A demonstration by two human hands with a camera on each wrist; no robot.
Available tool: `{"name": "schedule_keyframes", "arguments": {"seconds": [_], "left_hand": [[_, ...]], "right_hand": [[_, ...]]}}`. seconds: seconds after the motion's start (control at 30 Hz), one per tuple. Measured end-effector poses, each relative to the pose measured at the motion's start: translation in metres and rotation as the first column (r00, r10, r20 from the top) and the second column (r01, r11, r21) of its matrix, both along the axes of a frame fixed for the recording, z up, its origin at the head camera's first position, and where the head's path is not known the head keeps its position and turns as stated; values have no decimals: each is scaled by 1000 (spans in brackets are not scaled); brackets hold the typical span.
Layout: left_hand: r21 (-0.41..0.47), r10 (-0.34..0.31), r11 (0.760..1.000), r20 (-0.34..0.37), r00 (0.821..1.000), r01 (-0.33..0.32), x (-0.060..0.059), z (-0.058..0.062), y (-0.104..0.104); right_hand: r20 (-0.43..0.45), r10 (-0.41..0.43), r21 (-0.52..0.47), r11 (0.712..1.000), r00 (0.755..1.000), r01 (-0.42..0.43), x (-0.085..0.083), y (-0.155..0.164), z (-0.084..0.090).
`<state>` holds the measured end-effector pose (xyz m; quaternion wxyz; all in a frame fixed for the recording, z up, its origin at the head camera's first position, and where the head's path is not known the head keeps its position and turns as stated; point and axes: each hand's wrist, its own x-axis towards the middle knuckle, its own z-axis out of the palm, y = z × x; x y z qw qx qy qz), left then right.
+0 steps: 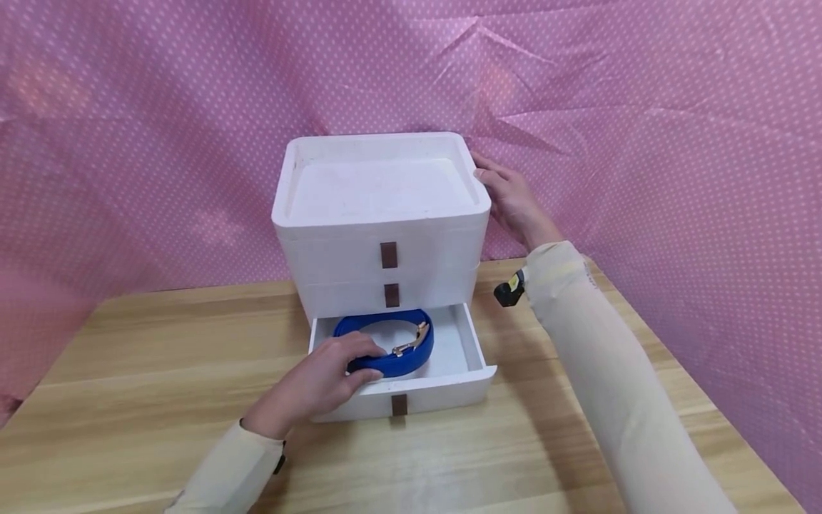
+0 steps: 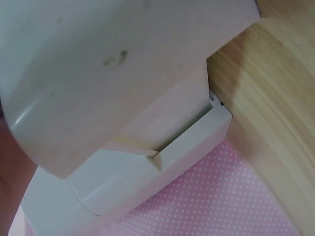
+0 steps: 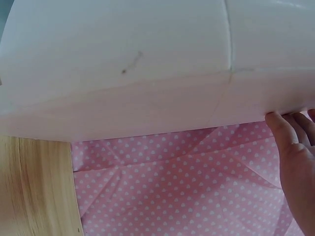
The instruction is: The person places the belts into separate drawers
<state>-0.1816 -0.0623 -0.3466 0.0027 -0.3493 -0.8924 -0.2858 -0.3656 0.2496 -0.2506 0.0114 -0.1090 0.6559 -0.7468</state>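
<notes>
A coiled blue belt (image 1: 401, 365) with a gold-coloured buckle lies in the pulled-out bottom drawer (image 1: 452, 389) of a white drawer unit (image 1: 379, 253). My left hand (image 1: 324, 375) reaches over the drawer's front left and pinches the belt's near left side between thumb and fingers. In the left wrist view the drawer's front panel (image 2: 123, 73) fills much of the picture and hides the belt. My right hand (image 1: 510, 200) rests against the unit's upper right side, fingers (image 3: 290, 130) extended along the wall, as the right wrist view also shows.
Two upper drawers with brown pull tabs (image 1: 388, 255) are closed. The unit's top is a shallow tray (image 1: 385, 189) with a raised rim. Below is a wooden table (image 1: 160, 378); pink dotted cloth (image 1: 193, 143) hangs behind and at the sides.
</notes>
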Motion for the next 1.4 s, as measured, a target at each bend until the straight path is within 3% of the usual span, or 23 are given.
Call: {"name": "schedule_keyframes", "arguments": {"seconds": [0.33,0.6,0.87,1.13,1.4], "left_hand": [[-46,31,999,54,998,-29,-11,-6,5],[-118,-4,993,36,999,8,-15,-8,3],[-127,-41,991,43,998,47,-22,-8,7],[-225,-91,967,131,987,119,-29,-1,12],[-201,-95,970,213,972,138,-33,1,12]], "right_hand": [[-8,1,-1,1000,1000,-1,-1,1,2],[17,7,-19,1000,1000,-7,-1,-2,-1],[11,8,-13,1000,1000,-7,0,0,1],[2,8,-11,1000,1000,-8,2,2,0],[19,-4,-21,1000,1000,4,2,0,2]]}}
